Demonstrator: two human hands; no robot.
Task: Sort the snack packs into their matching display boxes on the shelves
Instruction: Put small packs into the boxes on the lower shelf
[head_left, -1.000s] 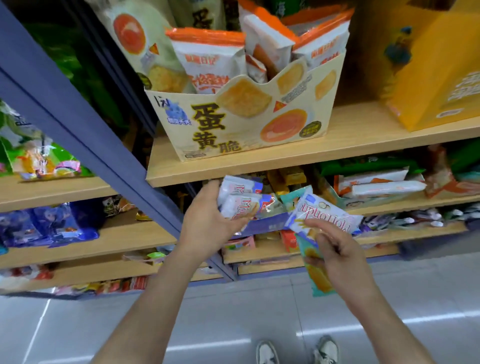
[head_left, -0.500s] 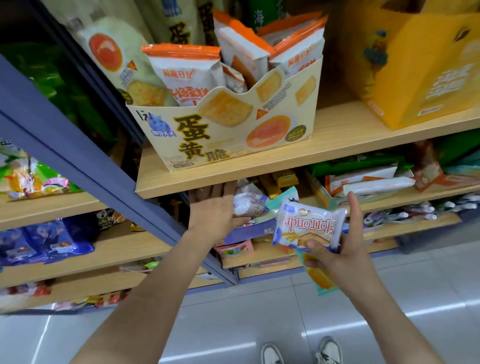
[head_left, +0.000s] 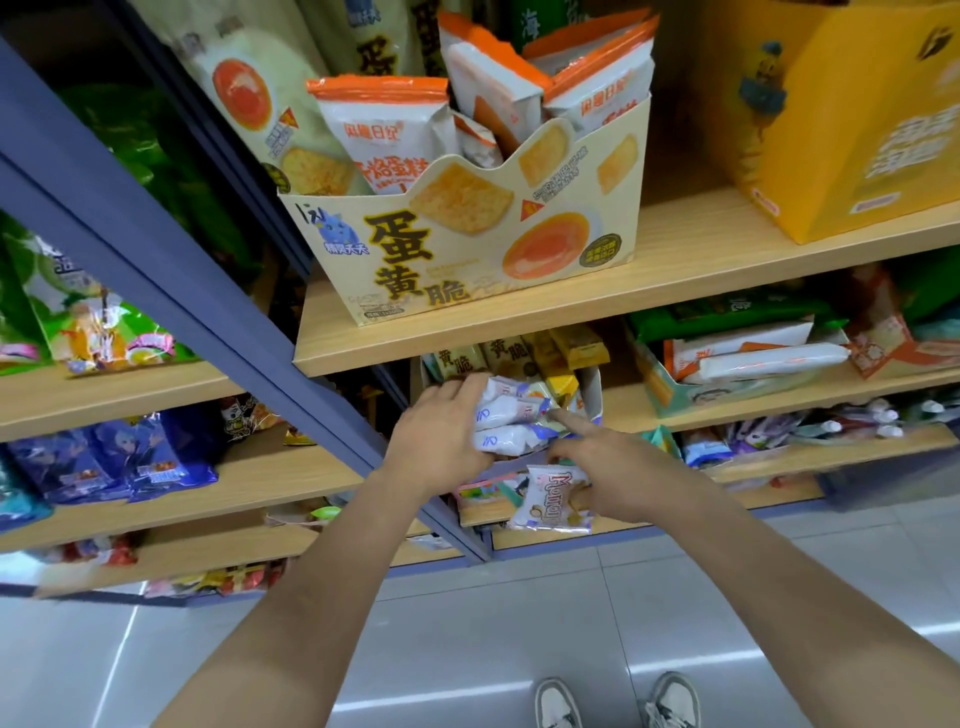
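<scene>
**A:** what changed in the last sec?

**B:** left hand (head_left: 441, 434) went up + in. It had the white-blue packs (head_left: 501, 423) out in front of the shelf, now its fingers are curled round them right at the display box (head_left: 592, 389) on the 2nd shelf.

**A:** right hand?

**B:** right hand (head_left: 618, 470) dropped. The brown-lettered pack (head_left: 550, 499) hangs under it, gripped by the lower fingers afaict, index poking fwd at the box.

**A:** so?

**B:** imo white-blue ones nearly filed, not let go yet. Brown one's unsorted.

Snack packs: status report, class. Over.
Left hand grips white packs at the box. Right hand holds lone pack, forefinger out. Shelf overhangs box.
</scene>
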